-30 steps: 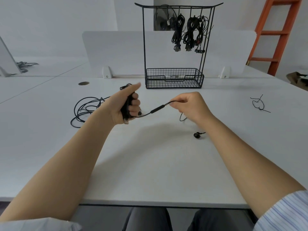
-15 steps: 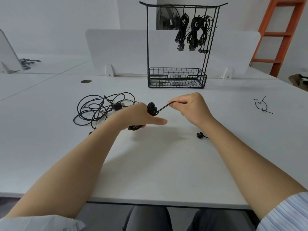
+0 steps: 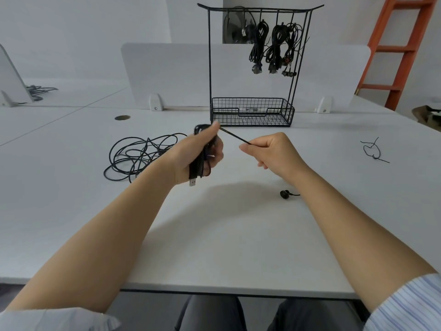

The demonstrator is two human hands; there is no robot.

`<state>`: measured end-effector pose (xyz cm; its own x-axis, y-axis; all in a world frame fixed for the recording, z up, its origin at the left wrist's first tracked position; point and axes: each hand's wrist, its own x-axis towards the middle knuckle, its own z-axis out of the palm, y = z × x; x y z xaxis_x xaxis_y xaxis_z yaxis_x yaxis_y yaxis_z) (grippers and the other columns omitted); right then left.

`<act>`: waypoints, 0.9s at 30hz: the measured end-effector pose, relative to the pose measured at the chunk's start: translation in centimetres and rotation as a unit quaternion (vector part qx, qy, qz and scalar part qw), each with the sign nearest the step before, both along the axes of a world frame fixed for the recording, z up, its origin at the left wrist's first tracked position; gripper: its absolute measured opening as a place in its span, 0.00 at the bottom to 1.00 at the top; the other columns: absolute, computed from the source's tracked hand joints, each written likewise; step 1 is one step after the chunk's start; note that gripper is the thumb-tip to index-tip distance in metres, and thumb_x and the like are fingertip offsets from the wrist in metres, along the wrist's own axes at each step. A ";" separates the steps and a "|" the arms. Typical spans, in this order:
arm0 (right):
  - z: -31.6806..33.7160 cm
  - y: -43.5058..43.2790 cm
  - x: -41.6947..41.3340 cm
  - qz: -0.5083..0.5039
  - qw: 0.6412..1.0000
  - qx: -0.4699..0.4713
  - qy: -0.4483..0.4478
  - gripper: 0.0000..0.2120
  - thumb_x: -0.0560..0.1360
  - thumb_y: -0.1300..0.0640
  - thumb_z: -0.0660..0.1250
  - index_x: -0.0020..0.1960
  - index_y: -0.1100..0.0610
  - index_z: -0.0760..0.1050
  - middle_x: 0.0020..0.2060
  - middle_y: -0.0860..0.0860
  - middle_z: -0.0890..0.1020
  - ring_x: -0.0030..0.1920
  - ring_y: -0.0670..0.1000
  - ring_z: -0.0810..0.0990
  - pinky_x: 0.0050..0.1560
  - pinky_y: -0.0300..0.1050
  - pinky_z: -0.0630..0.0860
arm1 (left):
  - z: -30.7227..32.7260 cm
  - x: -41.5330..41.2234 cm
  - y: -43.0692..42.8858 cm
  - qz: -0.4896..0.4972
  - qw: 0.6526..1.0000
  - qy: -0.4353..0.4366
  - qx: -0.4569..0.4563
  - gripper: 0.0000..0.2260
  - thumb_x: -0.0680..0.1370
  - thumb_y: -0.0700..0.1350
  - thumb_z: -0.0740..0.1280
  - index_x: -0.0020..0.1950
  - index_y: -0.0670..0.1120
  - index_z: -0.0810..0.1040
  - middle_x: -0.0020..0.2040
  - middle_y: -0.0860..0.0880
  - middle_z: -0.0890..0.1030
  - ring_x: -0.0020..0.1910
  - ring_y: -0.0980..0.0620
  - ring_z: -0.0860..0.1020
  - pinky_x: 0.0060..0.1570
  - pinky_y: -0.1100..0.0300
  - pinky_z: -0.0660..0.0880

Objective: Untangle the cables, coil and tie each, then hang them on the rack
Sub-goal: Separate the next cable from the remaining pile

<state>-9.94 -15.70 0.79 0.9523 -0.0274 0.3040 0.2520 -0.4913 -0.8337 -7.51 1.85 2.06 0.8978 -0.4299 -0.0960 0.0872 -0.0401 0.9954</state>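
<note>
My left hand (image 3: 202,155) grips a black coiled cable (image 3: 198,167) upright above the table; its silver USB plug sticks out below the palm. The free end of that cable (image 3: 235,137) runs taut to my right hand (image 3: 269,151), which pinches it between thumb and forefinger. An earbud (image 3: 284,194) on a thin wire lies on the table under my right wrist. A loose black cable (image 3: 136,156) lies tangled to the left. At the back stands the black wire rack (image 3: 259,10), with several tied cable bundles (image 3: 274,48) hanging on its right side.
The rack has a wire basket (image 3: 253,113) at its base. A twist tie (image 3: 372,151) lies at the right on the white table (image 3: 214,235). A white divider panel (image 3: 167,72) stands behind, an orange ladder (image 3: 405,44) at the far right, a cable hole (image 3: 122,117) at the left.
My left hand has turned from palm-down to upright and lifted, winding the cable round the coil. The stretch of cable between my hands has grown shorter. My right hand stayed nearly still.
</note>
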 end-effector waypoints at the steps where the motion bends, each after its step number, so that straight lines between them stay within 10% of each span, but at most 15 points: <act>1: 0.0 0.0 0.0 -0.002 1.000 -0.012 0.001 0.09 0.74 0.57 0.68 0.36 0.58 0.79 0.24 0.51 0.67 0.23 0.43 0.64 0.27 0.32 0.66 | -0.1 0.2 0.0 0.027 0.999 -0.002 -0.033 0.21 0.79 0.59 0.56 0.37 0.45 0.75 0.31 0.49 0.75 0.24 0.55 0.68 0.21 0.69 0.62; 5: -0.3 0.5 -0.2 0.024 0.994 -0.106 -0.012 0.18 0.76 0.56 0.65 0.36 0.71 0.73 0.25 0.53 0.62 0.27 0.45 0.60 0.33 0.41 0.61 | -0.4 0.9 -0.1 0.114 0.980 0.001 -0.162 0.20 0.80 0.59 0.55 0.45 0.47 0.80 0.38 0.48 0.78 0.24 0.54 0.67 0.24 0.68 0.66; 9: -0.4 1.6 -0.5 0.042 0.969 -0.245 -0.005 0.22 0.77 0.54 0.63 0.25 0.53 0.64 0.22 0.47 0.62 0.26 0.47 0.60 0.34 0.44 0.60 | -0.1 1.2 0.1 0.144 0.937 0.054 -0.312 0.23 0.80 0.57 0.57 0.33 0.45 0.76 0.34 0.49 0.80 0.33 0.54 0.74 0.39 0.63 0.70; 14: -0.6 1.4 -0.5 0.034 0.953 -0.300 0.018 0.16 0.78 0.50 0.60 0.45 0.62 0.78 0.30 0.53 0.75 0.38 0.55 0.72 0.41 0.45 0.70 | 0.0 1.2 0.1 0.165 0.905 0.106 -0.378 0.26 0.79 0.57 0.59 0.24 0.46 0.67 0.22 0.51 0.71 0.24 0.53 0.75 0.37 0.61 0.77; 22: -0.2 -1.0 0.1 0.021 0.981 -0.189 0.050 0.19 0.74 0.55 0.67 0.43 0.74 0.73 0.30 0.57 0.64 0.30 0.49 0.62 0.32 0.40 0.60 | 0.2 1.7 2.4 0.108 0.958 0.194 -0.180 0.19 0.77 0.55 0.62 0.29 0.49 0.64 0.25 0.53 0.68 0.19 0.57 0.66 0.19 0.71 0.62; 27: 0.2 -3.1 0.2 -0.023 0.995 -0.022 0.096 0.07 0.70 0.56 0.71 0.39 0.60 0.80 0.17 0.45 0.64 0.21 0.46 0.65 0.20 0.31 0.61 | 0.3 1.7 2.3 0.082 0.986 0.142 -0.023 0.19 0.78 0.53 0.62 0.29 0.47 0.65 0.29 0.48 0.75 0.18 0.55 0.68 0.18 0.71 0.63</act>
<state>-9.73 -18.80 1.00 0.9910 -0.0622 0.1181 0.0666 -0.5364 -0.8414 -5.85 4.11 2.41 0.8951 -0.2904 -0.3384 0.3651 0.0416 0.9300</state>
